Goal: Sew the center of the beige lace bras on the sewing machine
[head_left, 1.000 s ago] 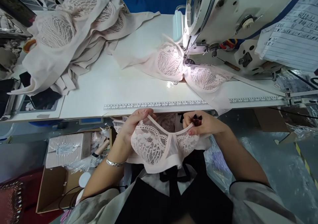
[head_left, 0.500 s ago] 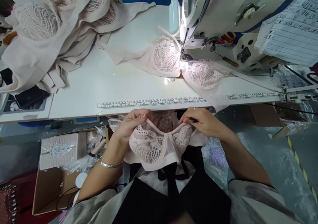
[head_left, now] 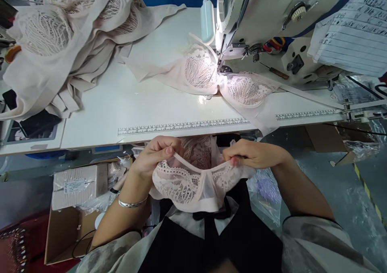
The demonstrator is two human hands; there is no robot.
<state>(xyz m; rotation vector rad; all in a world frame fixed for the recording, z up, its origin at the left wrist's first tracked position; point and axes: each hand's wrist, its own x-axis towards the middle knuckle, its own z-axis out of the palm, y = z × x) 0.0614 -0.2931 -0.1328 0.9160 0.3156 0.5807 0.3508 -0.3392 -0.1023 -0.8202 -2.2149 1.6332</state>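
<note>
A pale pink lace bra (head_left: 181,184) is stretched between my two hands, in front of the table edge and above my lap. My left hand (head_left: 159,154) pinches the upper edge of one cup between thumb and fingers. On the other side my right hand (head_left: 249,154) grips the upper edge of the second cup, its fingers closed. The centre piece between the cups faces up at me. Behind it, more pink lace (head_left: 198,152) shows, partly hidden by my hands. Another pink lace bra (head_left: 201,69) lies on the table with its middle under the sewing machine's needle area.
The sewing machine (head_left: 272,11) stands at the back right, its lamp lit. Bras (head_left: 45,31) are heaped at the table's left. A printed ruler (head_left: 181,126) runs along the front edge. A screwdriver-like tool (head_left: 278,72) lies beside the machine. An open carton (head_left: 63,228) stands at lower left.
My hands have spread apart and pulled the bra's upper edge straighter. My right hand has shifted right and slightly down, and its grip has turned over the edge.
</note>
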